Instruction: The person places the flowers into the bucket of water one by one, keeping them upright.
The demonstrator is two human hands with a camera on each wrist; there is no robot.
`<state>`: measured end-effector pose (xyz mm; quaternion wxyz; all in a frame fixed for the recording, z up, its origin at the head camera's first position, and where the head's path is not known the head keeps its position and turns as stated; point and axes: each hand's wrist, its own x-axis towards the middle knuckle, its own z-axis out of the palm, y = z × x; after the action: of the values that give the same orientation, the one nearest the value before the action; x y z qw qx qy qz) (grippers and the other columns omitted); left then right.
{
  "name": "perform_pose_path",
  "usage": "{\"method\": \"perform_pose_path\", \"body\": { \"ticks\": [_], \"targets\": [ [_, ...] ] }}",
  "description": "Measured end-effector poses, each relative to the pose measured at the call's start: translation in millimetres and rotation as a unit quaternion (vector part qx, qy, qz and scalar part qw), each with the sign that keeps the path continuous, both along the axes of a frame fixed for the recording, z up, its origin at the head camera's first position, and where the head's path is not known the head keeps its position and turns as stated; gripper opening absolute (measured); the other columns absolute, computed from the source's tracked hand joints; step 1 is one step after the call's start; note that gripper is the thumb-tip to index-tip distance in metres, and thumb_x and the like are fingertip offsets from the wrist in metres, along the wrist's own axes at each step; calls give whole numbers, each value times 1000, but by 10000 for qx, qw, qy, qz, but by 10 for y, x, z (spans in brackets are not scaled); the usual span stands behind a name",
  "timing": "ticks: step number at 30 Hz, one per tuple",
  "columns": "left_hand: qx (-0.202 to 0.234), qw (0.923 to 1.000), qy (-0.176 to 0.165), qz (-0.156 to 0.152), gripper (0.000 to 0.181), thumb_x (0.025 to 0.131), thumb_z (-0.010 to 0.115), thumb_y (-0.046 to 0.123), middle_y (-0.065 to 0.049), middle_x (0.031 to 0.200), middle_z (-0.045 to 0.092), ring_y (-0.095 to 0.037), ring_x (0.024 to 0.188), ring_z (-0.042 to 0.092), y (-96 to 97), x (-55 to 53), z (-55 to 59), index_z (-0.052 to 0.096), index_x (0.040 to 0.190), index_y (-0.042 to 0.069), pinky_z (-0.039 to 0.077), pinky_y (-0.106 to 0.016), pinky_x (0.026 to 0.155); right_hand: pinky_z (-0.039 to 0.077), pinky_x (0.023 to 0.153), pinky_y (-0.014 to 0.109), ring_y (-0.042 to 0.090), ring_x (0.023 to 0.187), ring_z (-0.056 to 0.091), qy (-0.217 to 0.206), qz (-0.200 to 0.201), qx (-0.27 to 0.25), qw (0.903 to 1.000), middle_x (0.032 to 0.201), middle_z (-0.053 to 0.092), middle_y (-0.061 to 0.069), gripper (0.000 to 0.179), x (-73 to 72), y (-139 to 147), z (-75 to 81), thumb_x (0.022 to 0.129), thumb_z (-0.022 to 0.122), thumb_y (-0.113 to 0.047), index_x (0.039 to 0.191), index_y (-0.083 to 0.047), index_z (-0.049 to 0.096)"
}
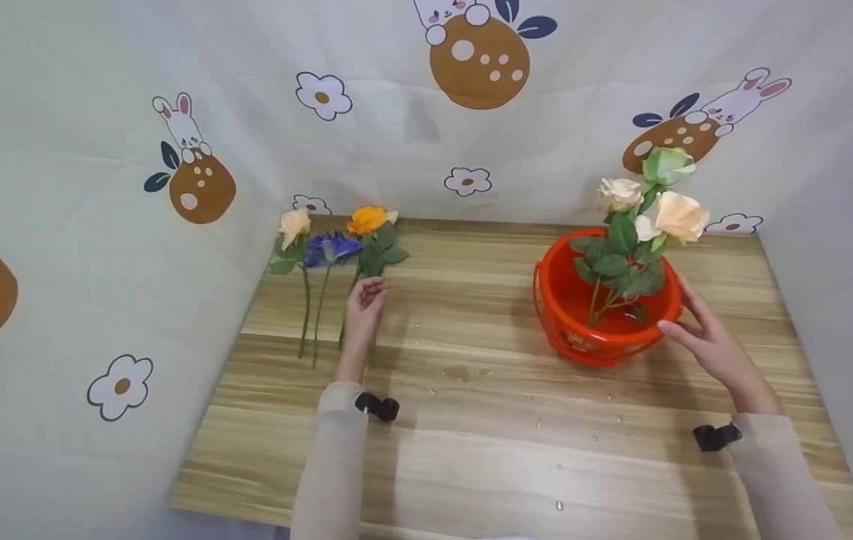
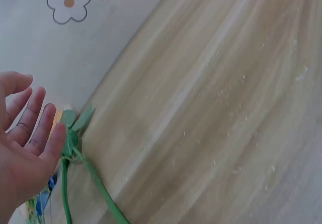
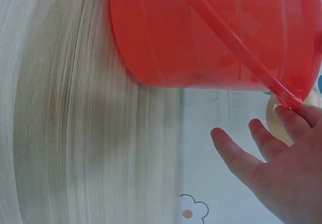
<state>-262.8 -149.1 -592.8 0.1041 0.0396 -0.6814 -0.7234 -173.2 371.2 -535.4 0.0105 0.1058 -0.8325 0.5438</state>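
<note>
On the right stands a red bucket (image 1: pixel 597 343) holding a green rose (image 1: pixel 668 166), a cream rose (image 1: pixel 620 194) and a peach rose (image 1: pixel 680 216). My right hand (image 1: pixel 717 346) touches the bucket's right side, thumb near the rim. In the right wrist view its fingers (image 3: pixel 236 151) are spread, the uppermost meeting the bucket by its handle (image 3: pixel 236 45). My left hand (image 1: pixel 364 311) hovers with loosely bent fingers and nothing held, just below the head of an orange flower (image 1: pixel 367 220). Leaves and stems (image 2: pixel 103 191) show beside it in the left wrist view.
Left of the orange flower, a blue-purple flower (image 1: pixel 330 249) and a pale peach rose (image 1: pixel 295 225) lie on the wooden table (image 1: pixel 471 315). Water drops (image 1: pixel 559 505) dot the tabletop. A printed cloth (image 1: pixel 388 142) hangs behind and along the sides.
</note>
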Motion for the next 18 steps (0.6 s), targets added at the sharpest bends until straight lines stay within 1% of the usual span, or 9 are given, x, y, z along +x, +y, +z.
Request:
{"method": "perform_pose_path", "body": {
  "ticks": [2, 3, 6, 8, 12, 15, 18],
  "targets": [
    [13, 10000, -14, 67, 28, 89, 57, -5, -21, 105, 61, -22, 97, 58, -44, -10, -73, 53, 116, -14, 47, -17, 81, 43, 87, 6, 8, 130, 33, 19, -1, 21, 10000, 155, 21, 14, 78, 1, 0, -4, 90, 60, -2, 151, -21, 16],
    [20, 10000, 4, 92, 28, 89, 57, -6, -25, 108, 60, -27, 101, 58, -65, -12, -101, 53, 116, -14, 47, -17, 82, 43, 87, 7, 8, 130, 33, 16, 2, 20, 10000, 155, 21, 14, 78, 1, -1, -5, 90, 60, -2, 151, -21, 16],
    [86, 9999, 3, 116, 30, 90, 56, -6, -34, 118, 55, -40, 112, 52, -126, -6, -178, 52, 118, -15, 46, -17, 84, 42, 87, 6, 9, 130, 33, 18, 12, 26, 10000, 155, 21, 14, 78, -3, -3, -3, 90, 60, -2, 151, -21, 16],
    [76, 9998, -102, 163, 31, 89, 57, -5, -34, 121, 53, -41, 115, 50, -163, 5, -220, 53, 119, -14, 46, -16, 84, 42, 88, 7, 11, 132, 32, -9, 19, 5, 10000, 155, 22, 13, 78, -6, -8, 2, 90, 60, -3, 151, -22, 16],
    [-197, 9979, -509, 340, 33, 88, 60, -2, -29, 121, 54, -36, 113, 52, -224, 39, -276, 55, 119, -10, 47, -18, 82, 42, 88, 7, 13, 134, 30, -27, 40, -17, 10000, 155, 21, 13, 77, -6, -15, 7, 90, 60, -3, 151, -22, 16],
    [-438, 9956, -764, 308, 36, 89, 59, -2, -26, 125, 53, -36, 115, 52, -258, 61, -301, 53, 123, -7, 49, -27, 88, 42, 88, 7, 9, 132, 32, 34, 53, 3, 10000, 155, 22, 15, 78, -2, -14, 4, 90, 60, -2, 152, -20, 16],
    [-596, 9938, -917, 204, 41, 89, 59, -3, -25, 130, 51, -38, 119, 50, -281, 73, -317, 49, 129, -5, 46, -40, 96, 43, 87, 7, 4, 129, 34, 115, 63, 35, 9999, 153, 23, 18, 78, 1, -11, 0, 89, 60, -1, 152, -18, 16]
  ]
}}
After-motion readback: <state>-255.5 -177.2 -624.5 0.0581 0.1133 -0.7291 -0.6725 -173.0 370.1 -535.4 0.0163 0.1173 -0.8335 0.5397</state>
